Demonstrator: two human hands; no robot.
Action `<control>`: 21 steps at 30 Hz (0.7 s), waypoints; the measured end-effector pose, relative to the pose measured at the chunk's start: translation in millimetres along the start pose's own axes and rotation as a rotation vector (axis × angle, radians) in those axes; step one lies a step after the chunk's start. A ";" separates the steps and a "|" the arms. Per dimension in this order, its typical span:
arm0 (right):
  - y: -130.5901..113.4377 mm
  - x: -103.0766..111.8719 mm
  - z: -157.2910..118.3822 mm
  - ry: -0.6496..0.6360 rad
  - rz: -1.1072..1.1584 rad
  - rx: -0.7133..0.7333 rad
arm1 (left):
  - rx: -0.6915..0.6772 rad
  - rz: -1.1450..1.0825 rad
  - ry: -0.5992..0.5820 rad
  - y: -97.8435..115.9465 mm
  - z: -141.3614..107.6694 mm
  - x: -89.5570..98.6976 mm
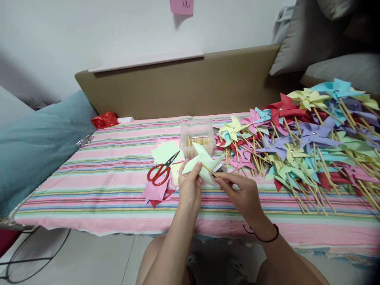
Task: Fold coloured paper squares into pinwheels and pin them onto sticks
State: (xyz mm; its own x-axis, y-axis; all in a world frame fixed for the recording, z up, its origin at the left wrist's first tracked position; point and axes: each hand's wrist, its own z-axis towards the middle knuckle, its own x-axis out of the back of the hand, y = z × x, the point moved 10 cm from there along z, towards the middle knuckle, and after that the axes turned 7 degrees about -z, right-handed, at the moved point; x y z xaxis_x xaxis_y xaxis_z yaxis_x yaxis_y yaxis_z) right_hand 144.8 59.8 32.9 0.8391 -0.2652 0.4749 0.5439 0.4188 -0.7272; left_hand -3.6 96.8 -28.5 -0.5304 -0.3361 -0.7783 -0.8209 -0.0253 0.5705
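Forearms [177, 241] are occupying 6 o'clock; flat, unused paper squares [164, 151] are lying at 9 o'clock; left hand [190, 187] is pinching a pale-green pinwheel [206, 159] at centre; right hand [244, 192] is gripping its stick [209, 170]; seemingly finished pinwheels [322, 135] are lying toward 3 o'clock

Pinwheel [207, 161]: matt paper. Stick [210, 170]: smooth wood. Box [196, 127]: translucent plastic. Scissors [166, 164]: metal blades [173, 158].

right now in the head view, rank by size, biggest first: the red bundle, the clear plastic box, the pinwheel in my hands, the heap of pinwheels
1. heap of pinwheels
2. pinwheel in your hands and clear plastic box: too alike to rank, and the pinwheel is nearer the camera
3. red bundle
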 end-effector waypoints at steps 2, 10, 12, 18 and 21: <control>-0.3 -0.5 0.6 -0.007 0.001 0.008 | 0.009 0.004 -0.017 -0.4 0.2 -1.1; -5.6 1.1 2.0 0.010 -0.003 0.047 | -0.014 0.043 0.054 3.5 1.5 7.5; -5.8 0.4 2.0 0.007 -0.002 0.047 | -0.036 0.049 0.057 4.8 1.5 7.7; 3.4 -8.1 1.3 -0.075 0.089 -0.023 | -0.143 0.061 0.131 17.5 3.7 15.2; 7.0 -6.4 0.5 -0.060 0.064 -0.019 | -0.194 0.023 0.186 27.3 7.9 23.4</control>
State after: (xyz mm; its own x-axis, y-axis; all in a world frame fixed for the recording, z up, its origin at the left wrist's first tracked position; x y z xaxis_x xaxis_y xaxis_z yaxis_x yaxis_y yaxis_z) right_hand 143.2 64.9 25.1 0.8708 -0.1857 0.4551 0.4893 0.4167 -0.7662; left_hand -40.2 95.6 -33.2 -0.4862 -0.5055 -0.7128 -0.7436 -0.1890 0.6413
